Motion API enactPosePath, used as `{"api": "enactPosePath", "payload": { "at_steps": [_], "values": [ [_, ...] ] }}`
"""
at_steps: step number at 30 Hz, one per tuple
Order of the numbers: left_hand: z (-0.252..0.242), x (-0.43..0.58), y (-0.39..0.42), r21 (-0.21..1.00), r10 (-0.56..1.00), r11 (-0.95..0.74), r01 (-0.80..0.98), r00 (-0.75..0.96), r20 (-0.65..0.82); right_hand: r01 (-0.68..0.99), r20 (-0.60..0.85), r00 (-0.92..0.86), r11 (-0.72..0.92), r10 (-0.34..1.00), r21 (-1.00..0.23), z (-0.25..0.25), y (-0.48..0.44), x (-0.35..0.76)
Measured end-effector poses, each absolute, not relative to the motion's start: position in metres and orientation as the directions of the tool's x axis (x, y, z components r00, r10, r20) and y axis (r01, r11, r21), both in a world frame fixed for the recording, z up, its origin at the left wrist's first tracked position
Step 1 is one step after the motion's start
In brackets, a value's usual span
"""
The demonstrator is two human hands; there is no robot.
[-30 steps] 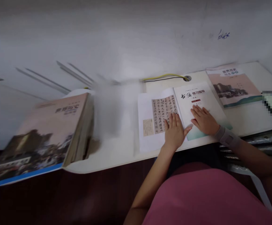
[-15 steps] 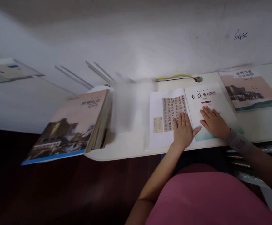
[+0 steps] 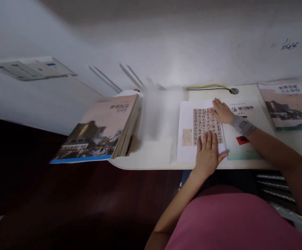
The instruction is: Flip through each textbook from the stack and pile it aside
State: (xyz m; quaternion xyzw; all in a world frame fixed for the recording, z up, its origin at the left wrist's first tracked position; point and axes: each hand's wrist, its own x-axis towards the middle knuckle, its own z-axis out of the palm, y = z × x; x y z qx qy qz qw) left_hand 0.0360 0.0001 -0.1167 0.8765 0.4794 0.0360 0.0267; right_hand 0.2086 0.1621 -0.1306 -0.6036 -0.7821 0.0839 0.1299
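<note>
An open calligraphy workbook [image 3: 232,149] lies flat on the white desk [image 3: 161,154]. Its left page carries a printed panel of brush writing, and its right page shows a title and a small red square. My left hand [image 3: 207,152] rests flat on the lower part of the left page, fingers pointing away from me, thumb out to the right. Near the top of the fold lies my right hand [image 3: 221,111], fingers outstretched over the edge of the left page; a grey band circles that wrist. Neither hand grips anything.
A stack of books [image 3: 96,128] overhangs the desk's left end, beside a blurred patch. To the right lies a pink-covered history book [image 3: 288,106]. Yellow and black cables [image 3: 208,86] run along the back into a round desk hole. A socket panel [image 3: 33,68] is on the left wall.
My right hand has moved left and up from the right page to the fold and left page. My left hand stays on the left page. The camera view has shifted left.
</note>
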Motion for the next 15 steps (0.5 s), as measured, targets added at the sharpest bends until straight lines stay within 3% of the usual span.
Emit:
{"api": "enactPosePath", "payload": {
  "at_steps": [4, 12, 15],
  "values": [
    [-0.1206, 0.0340, -0.0025, 0.075, 0.843, -0.538, 0.840, 0.536, 0.037, 0.931, 0.129, -0.254, 0.278, 0.959, -0.236, -0.1359, 0.1601, 0.2041],
    [-0.1238, 0.0343, -0.0019, 0.082, 0.851, -0.525, 0.847, 0.524, 0.036, 0.959, 0.027, -0.255, 0.256, 0.967, -0.124, -0.1294, 0.1560, 0.1999],
    [-0.1216, 0.0339, -0.0012, 0.110, 0.849, -0.527, 0.843, 0.527, 0.029, 0.965, 0.072, -0.238, 0.244, 0.969, -0.098, -0.1272, 0.1549, 0.1984]
  ]
}}
